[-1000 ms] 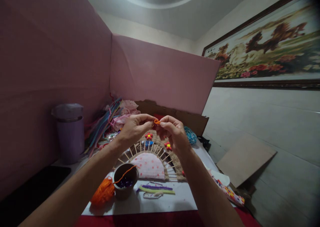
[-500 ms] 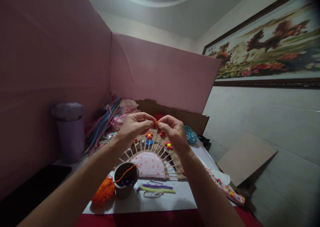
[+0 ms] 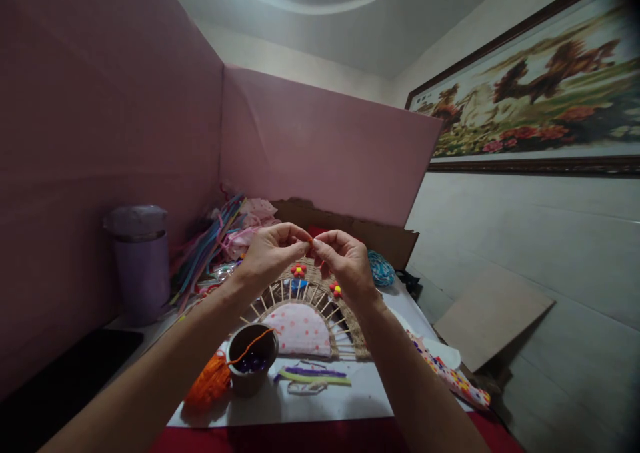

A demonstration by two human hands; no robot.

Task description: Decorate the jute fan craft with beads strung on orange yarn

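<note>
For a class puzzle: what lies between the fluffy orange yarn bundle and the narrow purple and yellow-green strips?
In the head view, a round grey-brown cup, an orange strand across its mouth, stands between the bundle and strips.

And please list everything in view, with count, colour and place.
Table: one, white top, centre
Cup: one, dark, front
Shiny pieces: uncountable, purple, inside cup
Yarn bundle: one, orange, by cup
Woven arch: one, tan, behind cup
Flowers: at least two, red, on arch
Dotted cloth: one, pale pink, inside arch
Loose strips: several, mixed colours, right of cup
Yarn ball: one, blue, right
Patterned cloth: one, multicoloured, right
Tumbler: one, purple, left
Strip pile: one, multicoloured, rear left
Panels: two, pink, left and rear
Cardboard: one, brown, rear
Horse picture: one, multicoloured, upper right
Board: one, tan, lower right
Yarn piece: one, orange, centre, mostly hidden
Left hand: one, bare, at yarn piece
Right hand: one, bare, likewise
</note>
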